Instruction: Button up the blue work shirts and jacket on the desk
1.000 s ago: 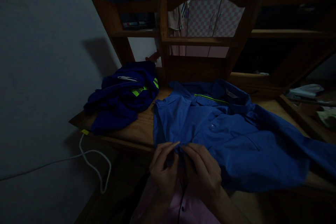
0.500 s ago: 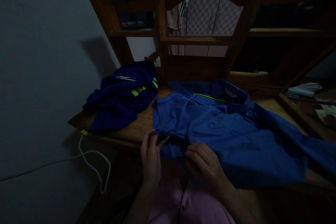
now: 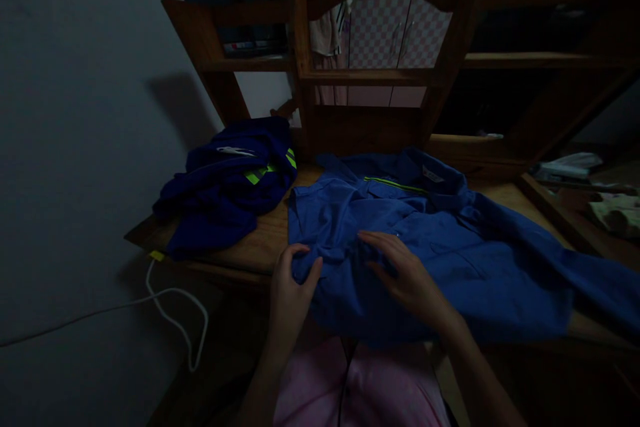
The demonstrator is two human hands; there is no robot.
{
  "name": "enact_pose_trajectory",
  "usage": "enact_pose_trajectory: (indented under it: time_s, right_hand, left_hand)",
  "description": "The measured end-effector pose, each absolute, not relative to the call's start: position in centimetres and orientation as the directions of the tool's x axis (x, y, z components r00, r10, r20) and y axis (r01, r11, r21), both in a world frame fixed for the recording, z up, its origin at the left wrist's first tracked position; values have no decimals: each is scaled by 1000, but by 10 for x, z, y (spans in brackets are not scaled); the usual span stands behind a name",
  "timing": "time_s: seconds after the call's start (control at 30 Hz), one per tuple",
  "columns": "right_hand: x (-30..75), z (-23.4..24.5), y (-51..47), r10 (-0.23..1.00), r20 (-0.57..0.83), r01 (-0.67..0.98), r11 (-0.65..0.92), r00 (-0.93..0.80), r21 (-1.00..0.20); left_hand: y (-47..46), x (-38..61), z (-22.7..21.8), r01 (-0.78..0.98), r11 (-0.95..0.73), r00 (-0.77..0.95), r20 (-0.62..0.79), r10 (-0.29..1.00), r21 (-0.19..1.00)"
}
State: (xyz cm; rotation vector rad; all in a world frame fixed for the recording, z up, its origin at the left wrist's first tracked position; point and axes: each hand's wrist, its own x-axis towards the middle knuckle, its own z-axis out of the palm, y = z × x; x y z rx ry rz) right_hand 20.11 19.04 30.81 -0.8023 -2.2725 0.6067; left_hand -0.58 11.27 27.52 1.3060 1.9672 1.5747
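Observation:
A blue work shirt [image 3: 450, 253] with a thin yellow-green stripe lies spread over the wooden desk [image 3: 260, 247], collar toward the back. My left hand [image 3: 293, 290] pinches the shirt's near left edge at the desk's front. Fingers stretched out, my right hand [image 3: 405, 273] lies flat on the shirt's front just below a button.
A crumpled dark blue garment [image 3: 227, 187] with yellow-green reflective strips sits at the desk's left end. A wooden shelf unit [image 3: 370, 73] rises behind. A white cable [image 3: 175, 320] hangs off the left edge. Pale cloth [image 3: 617, 213] lies far right. The room is dim.
My hands were together at the shirt's hem. They have parted: the left has gone to the shirt's left edge, and the right has opened and slid up onto the shirt's front.

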Motion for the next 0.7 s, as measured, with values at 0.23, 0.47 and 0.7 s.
enact_pose_trajectory:
  time_s: [0.23, 0.47, 0.7]
  right_hand:
    - [193, 292, 201, 657, 403, 463, 745, -637, -481]
    - [206, 288, 204, 665, 355, 377, 697, -657, -610]
    - [212, 286, 213, 658, 265, 334, 638, -705, -694]
  left_hand:
    - [113, 27, 287, 756, -11, -417, 494, 763, 655]
    - [132, 42, 271, 572, -109, -220, 280, 935, 813]
    - [134, 40, 274, 605, -88, -163, 231, 959, 791]
